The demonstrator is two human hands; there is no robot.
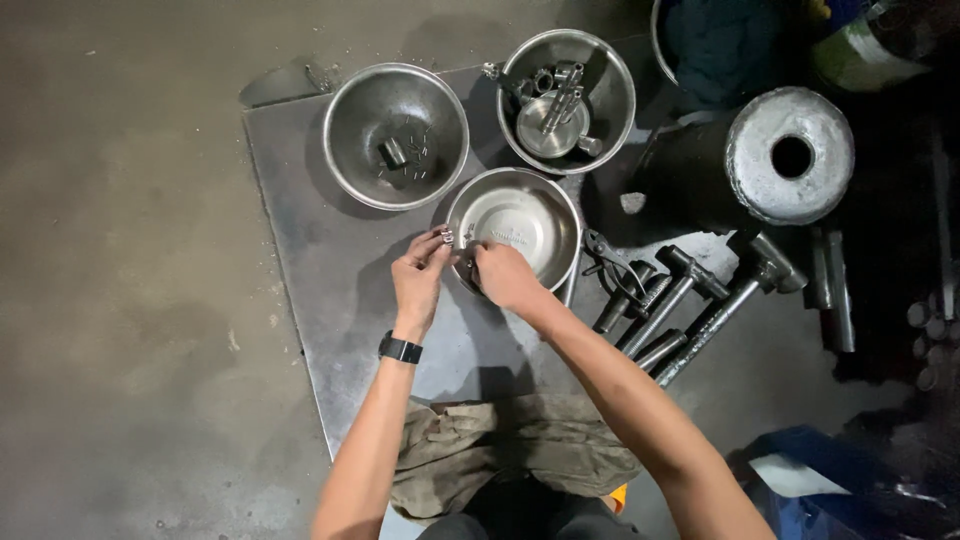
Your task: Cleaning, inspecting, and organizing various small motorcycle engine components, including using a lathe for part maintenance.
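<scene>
My left hand [420, 275] pinches a small shiny metal part [447, 236] between its fingertips at the near-left rim of a steel bowl [545, 205]. My right hand [503, 275] is closed beside it, its fingers meeting the same small part at the bowl's rim. A black watch [400, 348] is on my left wrist. Both hands hover over a flat metal plate [330, 270] on the floor. What lies between my right fingers is hidden.
A larger steel bowl [350, 140] with small pins and a short cylinder sits at the back left; another bowl [610, 100] holds metal fittings. Hammers [690, 290] and pliers [608, 258] lie to the right, by a heavy metal cylinder [790, 155]. A rag [500, 450] lies near me.
</scene>
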